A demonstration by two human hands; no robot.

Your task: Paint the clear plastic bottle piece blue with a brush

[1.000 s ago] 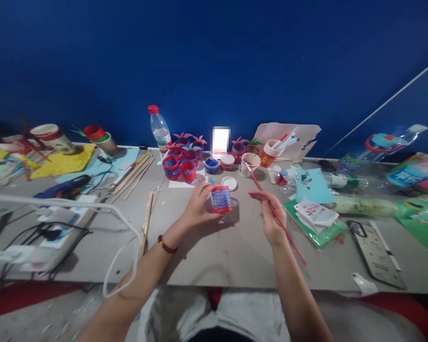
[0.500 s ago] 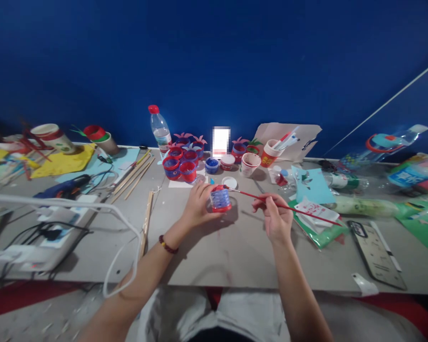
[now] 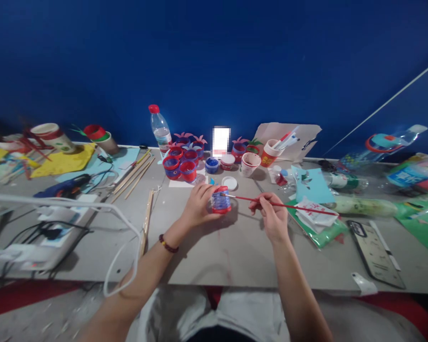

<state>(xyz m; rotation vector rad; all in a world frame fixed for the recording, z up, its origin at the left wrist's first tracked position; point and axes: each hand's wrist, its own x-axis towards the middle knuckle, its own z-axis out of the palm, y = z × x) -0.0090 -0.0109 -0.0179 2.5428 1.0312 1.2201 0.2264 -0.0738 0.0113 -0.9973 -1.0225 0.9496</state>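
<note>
My left hand is closed around a small cup with red rims and a blue-and-white ridged side, held just over the table. A thin red paintbrush is pinched in my right hand. Its tip meets the cup's blue side. Behind the cup stand an open jar of blue paint and a jar with red on it. A white lid lies flat in front of them. Several red and blue cups, some with paper leaves, stand to the left.
At the back are a water bottle, a stained paper cup and paper cups with pens. On the left lie wooden sticks, a glue gun and a power strip with a looping white cable. A phone lies right.
The cup has tipped slightly in my left hand. My right hand has shifted a little left, and the brush tip has gone from the upper rim down onto the blue side.
</note>
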